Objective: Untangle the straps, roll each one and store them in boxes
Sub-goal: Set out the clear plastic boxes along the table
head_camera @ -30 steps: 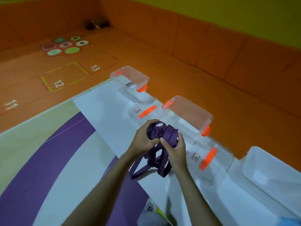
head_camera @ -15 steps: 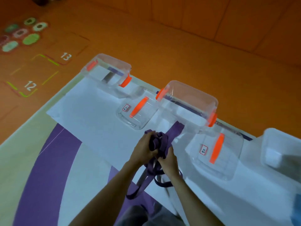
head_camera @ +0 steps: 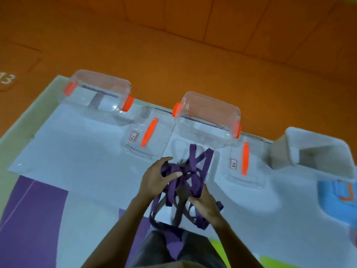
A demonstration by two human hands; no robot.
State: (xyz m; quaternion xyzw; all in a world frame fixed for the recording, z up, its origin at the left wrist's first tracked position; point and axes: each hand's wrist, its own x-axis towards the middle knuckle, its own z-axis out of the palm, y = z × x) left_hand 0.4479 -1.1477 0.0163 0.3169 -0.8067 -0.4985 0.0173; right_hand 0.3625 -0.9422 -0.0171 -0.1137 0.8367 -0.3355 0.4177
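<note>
A tangled bundle of purple straps (head_camera: 190, 176) hangs between my hands above the white sheet (head_camera: 81, 151). My left hand (head_camera: 156, 179) grips the bundle's upper left part. My right hand (head_camera: 204, 202) holds its lower right loops. Loose ends trail down toward my lap. Behind the bundle stand two clear boxes with orange clips, one at the left (head_camera: 96, 93) and one in the middle (head_camera: 208, 117). Their clear lids with orange handles lie flat, one (head_camera: 146, 132) beside the left box and one (head_camera: 245, 161) right of the middle box.
A white open bin (head_camera: 316, 149) stands at the right. A blue item (head_camera: 340, 198) lies at the far right edge. The sheet lies on a purple and cream mat (head_camera: 29, 209). Orange floor and padded wall lie beyond.
The view has tilted downward and closer to the boxes. My hands have pulled slightly apart, and the strap bundle has loosened and spread between them.
</note>
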